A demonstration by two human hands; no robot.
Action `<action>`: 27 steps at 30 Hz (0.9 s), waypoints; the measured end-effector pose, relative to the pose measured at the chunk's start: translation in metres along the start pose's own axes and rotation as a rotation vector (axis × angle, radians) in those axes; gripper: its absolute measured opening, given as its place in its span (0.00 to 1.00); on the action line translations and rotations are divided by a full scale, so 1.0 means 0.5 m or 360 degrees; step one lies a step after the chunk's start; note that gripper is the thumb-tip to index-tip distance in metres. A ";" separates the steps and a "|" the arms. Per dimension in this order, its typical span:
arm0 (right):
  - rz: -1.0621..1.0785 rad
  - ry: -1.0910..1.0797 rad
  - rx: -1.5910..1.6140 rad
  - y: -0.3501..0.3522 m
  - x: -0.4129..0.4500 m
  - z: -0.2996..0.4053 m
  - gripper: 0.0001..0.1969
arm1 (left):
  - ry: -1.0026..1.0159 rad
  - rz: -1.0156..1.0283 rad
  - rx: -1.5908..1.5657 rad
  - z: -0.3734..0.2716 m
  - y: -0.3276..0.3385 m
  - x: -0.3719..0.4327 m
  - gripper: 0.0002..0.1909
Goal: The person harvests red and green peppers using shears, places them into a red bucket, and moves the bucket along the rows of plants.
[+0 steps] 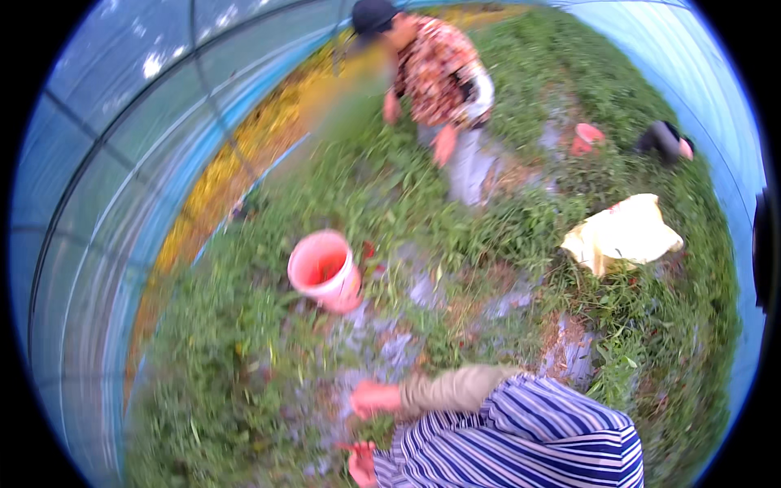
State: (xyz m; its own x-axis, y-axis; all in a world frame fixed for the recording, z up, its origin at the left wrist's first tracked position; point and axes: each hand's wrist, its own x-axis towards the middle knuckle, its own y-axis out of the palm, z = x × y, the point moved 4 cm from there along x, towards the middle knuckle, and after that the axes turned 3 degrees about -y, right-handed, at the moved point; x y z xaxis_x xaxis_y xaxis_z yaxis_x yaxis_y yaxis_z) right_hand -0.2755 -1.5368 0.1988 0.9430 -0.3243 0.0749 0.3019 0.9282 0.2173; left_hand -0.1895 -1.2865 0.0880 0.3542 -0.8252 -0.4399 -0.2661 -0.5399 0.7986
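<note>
My right hand [373, 399], below a beige sleeve, reaches out over the low green plants; its fingers look curled, but blur hides whether anything is in them. Close by, my left hand [362, 466] comes out of a blue-and-white striped sleeve. It holds a slim red thing [354, 447], which looks like a pepper. Beyond my hands a pink bucket [323, 271] stands slightly tilted among the plants, with something red at its bottom. Small red pieces [368, 249] show beside its rim.
Another person [439, 73] in a patterned top and dark cap stands in the rows ahead. A pale sack [625, 235] lies on the plants. Farther off are a second pink bucket [587, 139] and a partly hidden person [662, 143]. Plastic tunnel walls [122, 183] curve along both sides.
</note>
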 end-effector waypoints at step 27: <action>0.0079 0.0711 -0.0114 0.157 -0.069 -0.093 0.15 | -0.0255 -0.0143 0.0317 -0.016 0.146 0.033 0.20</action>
State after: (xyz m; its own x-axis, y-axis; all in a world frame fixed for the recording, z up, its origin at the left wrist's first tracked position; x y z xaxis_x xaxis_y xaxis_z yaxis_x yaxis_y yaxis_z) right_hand -0.2777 -1.4443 0.1682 0.9198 -0.1831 -0.3471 0.2488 0.9561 0.1549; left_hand -0.1959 -1.3382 0.1423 0.2421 -0.7796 -0.5776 -0.4167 -0.6211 0.6638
